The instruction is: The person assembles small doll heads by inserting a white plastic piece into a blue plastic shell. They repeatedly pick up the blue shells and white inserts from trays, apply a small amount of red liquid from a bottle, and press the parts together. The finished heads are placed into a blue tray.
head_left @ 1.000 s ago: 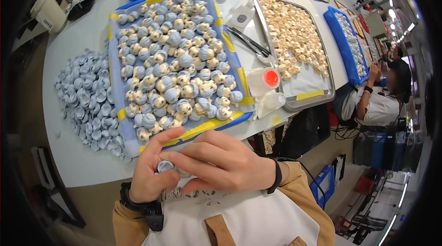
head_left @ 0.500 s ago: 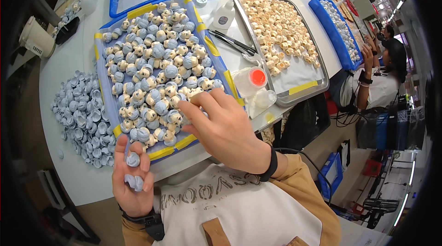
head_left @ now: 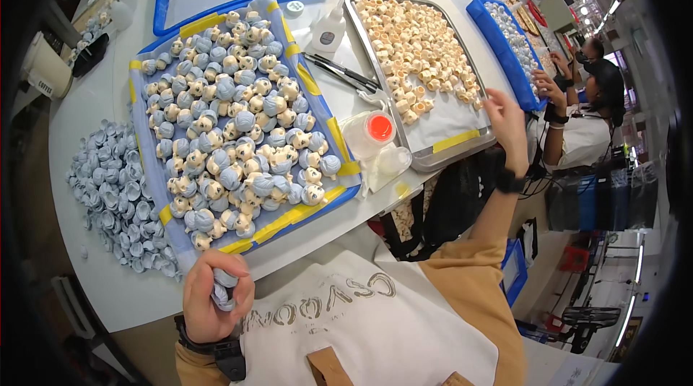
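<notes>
We find the left hand [head_left: 209, 304] with fingers curled around pale-blue cup-like shells [head_left: 224, 291]; the right hand [head_left: 504, 126] reaches cream hollow pieces [head_left: 426, 50] in the silver metal tray [head_left: 456, 153], its grip indeterminable.

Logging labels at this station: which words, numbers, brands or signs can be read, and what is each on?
White-fronted top: large dark lettering across the chest, not quoted.
Pale container, upper left: one short dark word, not quoted.
White squeeze bottle: dark label, too small to read.
Small white disc: greenish marks, too small to read.
</notes>
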### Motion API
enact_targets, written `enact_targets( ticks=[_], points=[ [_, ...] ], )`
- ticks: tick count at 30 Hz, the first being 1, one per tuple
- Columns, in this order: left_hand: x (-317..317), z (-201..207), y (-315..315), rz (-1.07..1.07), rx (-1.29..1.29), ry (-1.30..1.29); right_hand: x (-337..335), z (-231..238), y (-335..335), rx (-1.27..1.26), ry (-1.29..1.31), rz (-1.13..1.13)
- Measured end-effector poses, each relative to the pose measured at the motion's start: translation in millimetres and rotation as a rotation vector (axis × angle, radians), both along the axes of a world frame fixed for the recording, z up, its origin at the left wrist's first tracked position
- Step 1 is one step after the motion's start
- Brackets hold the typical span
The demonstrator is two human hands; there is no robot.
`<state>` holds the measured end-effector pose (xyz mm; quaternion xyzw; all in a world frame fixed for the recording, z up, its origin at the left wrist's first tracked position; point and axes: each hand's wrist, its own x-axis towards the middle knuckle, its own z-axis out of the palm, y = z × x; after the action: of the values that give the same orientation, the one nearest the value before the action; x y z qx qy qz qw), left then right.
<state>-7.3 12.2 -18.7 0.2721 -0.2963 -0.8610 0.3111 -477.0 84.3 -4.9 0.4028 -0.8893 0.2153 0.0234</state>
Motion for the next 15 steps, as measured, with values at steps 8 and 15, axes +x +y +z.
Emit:
enact_targets(
  ticks=[8,15],
  points=[
    [-2,10,-3,-0.139,0.021,-0.012,-41,-31,4,0.238,0.118,0.085],
    [6,-3,-2,-0.329,0.036,-0.031,168,41,-14,-0.264,-0.406,0.906]
  ],
)
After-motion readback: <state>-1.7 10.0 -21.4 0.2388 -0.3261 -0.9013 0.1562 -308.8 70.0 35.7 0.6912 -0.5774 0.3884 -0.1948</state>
